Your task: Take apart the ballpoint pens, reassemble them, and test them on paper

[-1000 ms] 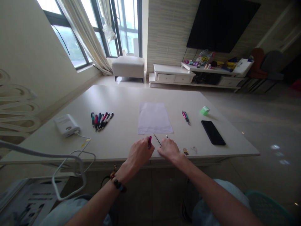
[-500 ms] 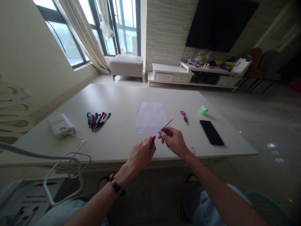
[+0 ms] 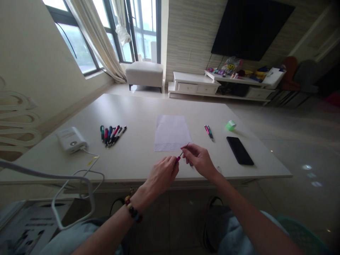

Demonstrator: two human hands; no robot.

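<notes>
My left hand (image 3: 162, 173) is closed around a pink pen barrel (image 3: 178, 159), whose end points up and to the right. Between the fingertips of my right hand (image 3: 198, 159) is a thin dark pen refill (image 3: 181, 154). The refill's lower end meets the open end of the barrel; how deep it sits inside I cannot tell. A small dark piece (image 3: 191, 164) shows beneath the right fingers, its kind unclear. Just beyond both hands lies a sheet of paper (image 3: 171, 129) with lines of writing along its near edge.
Several pens (image 3: 113, 135) lie in a group at left, near a white power bank (image 3: 71, 140) with a cable (image 3: 92, 173). To the right are two pens (image 3: 209, 132), a green-and-white small container (image 3: 231, 125) and a black phone (image 3: 240, 151). The table's near edge runs below my hands.
My right hand has brought the refill down and left, from above the paper's corner to the end of the pink barrel. The left hand has tilted the barrel toward it.
</notes>
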